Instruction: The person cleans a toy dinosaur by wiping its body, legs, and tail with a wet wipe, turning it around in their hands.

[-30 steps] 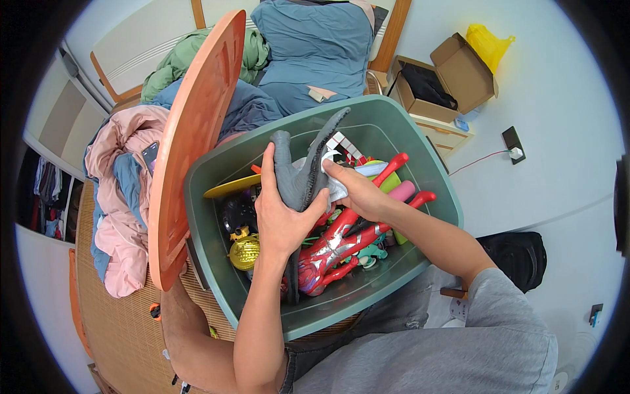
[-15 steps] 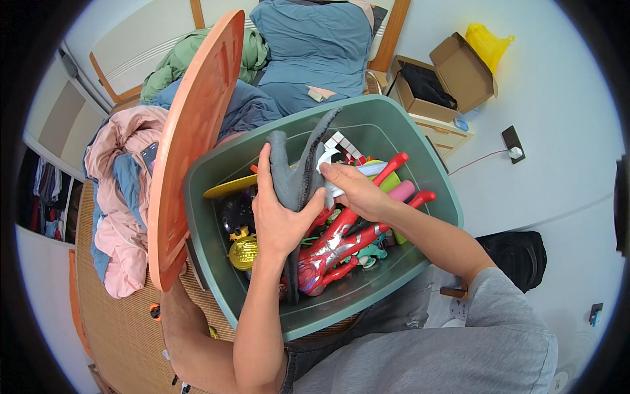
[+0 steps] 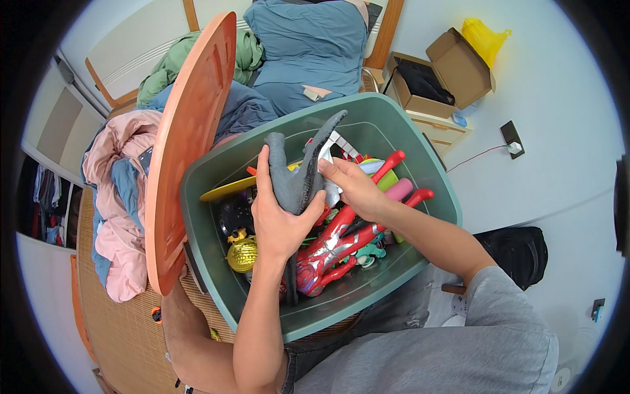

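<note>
My left hand [image 3: 279, 226] is wrapped round a grey rubbery toy dinosaur [image 3: 283, 174] with a dark ridge and a long pointed end, held above the bin. Its lower end hangs down past my wrist into the bin. Pinched in my right hand [image 3: 354, 190] is a white wipe [image 3: 326, 156], pressed against the toy's right side. Below both hands, the green plastic bin [image 3: 216, 279] holds a red and silver action figure [image 3: 325, 253], a shiny yellow ball [image 3: 243, 255], a yellow flat piece [image 3: 224, 191] and a pink cylinder [image 3: 400, 190].
An orange lid [image 3: 190, 144] stands upright at the bin's left side. Pink bedding [image 3: 121, 243] and a blue pillow [image 3: 305, 49] lie on the mat-covered bed [image 3: 125, 335]. At the right are an open cardboard box [image 3: 420, 102], a yellow bag [image 3: 484, 41] and a black backpack [image 3: 515, 256].
The toy's pointed end has tilted slightly to the right. My right hand and the wipe have shifted a little along its side; my left hand keeps its grip.
</note>
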`<move>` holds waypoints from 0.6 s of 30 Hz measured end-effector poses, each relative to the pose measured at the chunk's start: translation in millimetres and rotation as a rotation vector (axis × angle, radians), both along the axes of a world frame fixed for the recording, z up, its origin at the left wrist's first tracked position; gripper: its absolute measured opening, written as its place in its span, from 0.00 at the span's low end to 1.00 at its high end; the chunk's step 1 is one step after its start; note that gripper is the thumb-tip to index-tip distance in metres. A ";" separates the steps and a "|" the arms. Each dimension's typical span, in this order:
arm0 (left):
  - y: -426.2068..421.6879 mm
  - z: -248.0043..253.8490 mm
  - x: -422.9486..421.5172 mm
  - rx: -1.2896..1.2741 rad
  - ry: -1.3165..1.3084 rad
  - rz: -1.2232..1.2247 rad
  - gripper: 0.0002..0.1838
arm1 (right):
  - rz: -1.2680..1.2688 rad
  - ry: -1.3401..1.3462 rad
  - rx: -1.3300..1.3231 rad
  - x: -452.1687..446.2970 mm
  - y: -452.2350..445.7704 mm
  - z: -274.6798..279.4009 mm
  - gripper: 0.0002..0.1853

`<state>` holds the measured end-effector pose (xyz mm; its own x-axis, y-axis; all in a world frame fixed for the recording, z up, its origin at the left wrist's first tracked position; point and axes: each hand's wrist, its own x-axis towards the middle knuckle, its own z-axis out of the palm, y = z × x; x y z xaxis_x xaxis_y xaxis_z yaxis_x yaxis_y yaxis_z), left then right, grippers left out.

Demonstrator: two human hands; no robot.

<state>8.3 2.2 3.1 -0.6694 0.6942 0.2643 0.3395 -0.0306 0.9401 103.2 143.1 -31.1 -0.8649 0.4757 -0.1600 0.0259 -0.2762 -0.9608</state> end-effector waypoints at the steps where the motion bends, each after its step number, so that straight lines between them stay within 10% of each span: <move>1: 0.0 0.6 0.0 -0.002 -0.002 -0.005 0.50 | 0.003 -0.006 -0.026 -0.1 1.3 -1.4 0.21; 8: -1.3 -4.0 -6.0 0.042 -0.015 0.021 0.51 | 0.025 0.023 -0.069 0.7 -1.6 -0.2 0.18; 18: -0.4 -8.2 -10.3 0.053 0.066 0.044 0.50 | -0.151 0.148 0.589 7.8 -17.2 9.6 0.15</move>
<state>-2.0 1.8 -5.1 -0.6787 0.6484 0.3448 0.4029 -0.0637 0.9130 111.0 125.8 -21.5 -0.7741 0.5666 0.2825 -0.1167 0.3110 -0.9432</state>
